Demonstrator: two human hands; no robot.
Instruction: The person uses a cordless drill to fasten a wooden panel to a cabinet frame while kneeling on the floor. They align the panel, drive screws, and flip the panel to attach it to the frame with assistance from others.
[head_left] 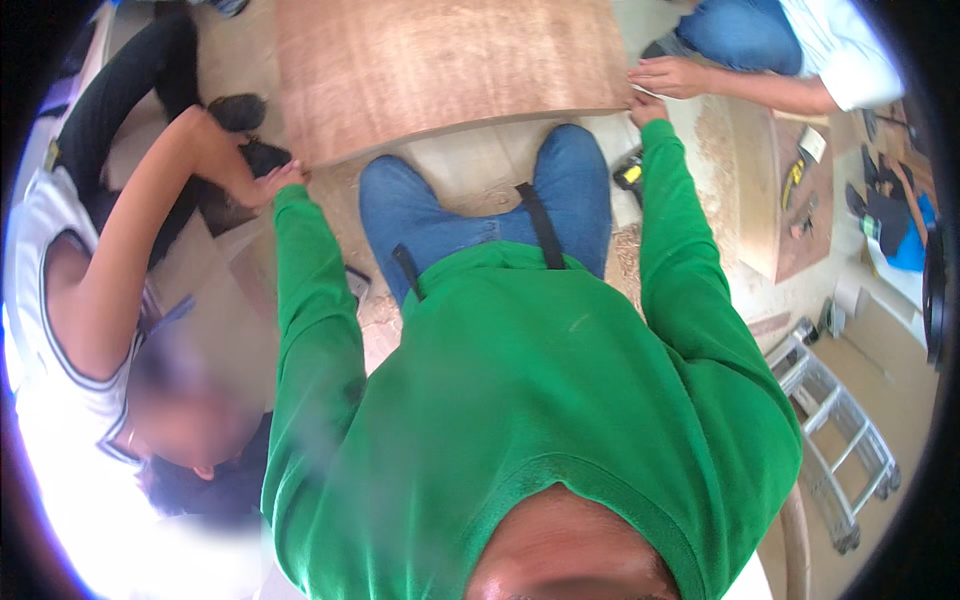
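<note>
A broad reddish-brown wooden panel with a thick near edge lies in front of my knees. My left hand is closed at its near left corner, fingers partly hidden. At the near right corner, my right hand grips the edge. A co-worker's hand on the left sits right beside my left hand. From the right, another co-worker's hand reaches to the panel's side just beyond my right hand, near a thin white strip.
A yellow-and-black tool lies on the floor by my right knee. To the right stands a wooden box with a yellow-and-black handled tool on it. A metal ladder lies farther right. Wood shavings litter the floor.
</note>
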